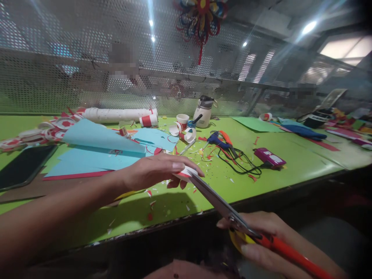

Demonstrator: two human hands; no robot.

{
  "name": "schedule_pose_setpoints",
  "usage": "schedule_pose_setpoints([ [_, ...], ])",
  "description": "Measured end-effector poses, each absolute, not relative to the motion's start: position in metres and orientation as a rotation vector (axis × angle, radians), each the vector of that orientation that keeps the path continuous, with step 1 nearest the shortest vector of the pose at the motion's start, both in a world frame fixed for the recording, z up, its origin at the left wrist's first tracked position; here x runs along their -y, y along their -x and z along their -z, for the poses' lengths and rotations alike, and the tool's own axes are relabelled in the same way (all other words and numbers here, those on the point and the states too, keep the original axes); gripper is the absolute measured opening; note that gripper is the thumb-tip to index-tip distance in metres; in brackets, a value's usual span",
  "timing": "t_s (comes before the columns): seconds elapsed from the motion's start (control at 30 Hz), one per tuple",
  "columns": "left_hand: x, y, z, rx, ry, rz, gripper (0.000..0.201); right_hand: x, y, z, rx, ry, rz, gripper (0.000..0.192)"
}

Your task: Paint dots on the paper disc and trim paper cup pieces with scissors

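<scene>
Gripping steel scissors with orange and yellow handles (232, 217) in the curled fingers of the right hand (270, 224), just off the front edge of a glossy green tabletop (279, 182). Pinching a small curved red-and-white paper piece (183, 173) between thumb and fingers of the left hand (152, 170), above the tabletop near that edge, with the blades against it. Facing a black-lidded cream bottle (202, 116) toward the back edge, with light-blue paper sheets (99, 135) beyond the left wrist.

Observed a perforated grey partition (87, 23) along the back of a bright green table (305, 149). Noted a lit ceiling lamp (309, 27) at upper right, near a pale, glowing panel (348, 50), probably a window. Recorded deep shadow below the table's dark front edge (261, 199).
</scene>
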State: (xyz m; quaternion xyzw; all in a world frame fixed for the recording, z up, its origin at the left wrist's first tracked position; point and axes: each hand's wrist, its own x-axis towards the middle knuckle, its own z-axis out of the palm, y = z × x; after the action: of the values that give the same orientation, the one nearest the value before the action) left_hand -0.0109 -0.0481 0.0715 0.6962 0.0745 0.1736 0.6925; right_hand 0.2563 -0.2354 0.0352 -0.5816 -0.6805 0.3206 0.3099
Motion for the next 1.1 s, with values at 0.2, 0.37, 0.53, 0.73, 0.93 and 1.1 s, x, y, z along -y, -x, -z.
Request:
schedule_pose_setpoints([
  [0.2,0.046,0.012,-0.068,-0.149,-1.554,-0.396,0.036,0.233,-0.264,-0.035,1.911,1.56,-0.823,0.038],
  [0.37,0.047,0.012,-0.069,-0.162,-1.557,-0.387,0.036,0.23,-0.265,-0.046,2.018,1.558,-0.821,0.036],
  [0.53,0.048,0.011,-0.069,-0.172,-1.547,-0.391,0.035,0.227,-0.263,-0.048,2.033,1.541,-0.735,0.036],
  [0.73,0.048,0.011,-0.07,-0.18,-1.547,-0.389,0.035,0.224,-0.252,-0.056,1.935,1.533,-0.7,0.034],
  [0.93,0.05,0.01,-0.071,-0.206,-1.538,-0.396,0.034,0.218,-0.25,-0.063,2.042,1.465,-0.731,0.033],
  [1.1,0.051,0.01,-0.071,-0.216,-1.504,-0.384,0.034,0.213,-0.247,-0.07,2.119,1.376,-0.808,0.032],
])
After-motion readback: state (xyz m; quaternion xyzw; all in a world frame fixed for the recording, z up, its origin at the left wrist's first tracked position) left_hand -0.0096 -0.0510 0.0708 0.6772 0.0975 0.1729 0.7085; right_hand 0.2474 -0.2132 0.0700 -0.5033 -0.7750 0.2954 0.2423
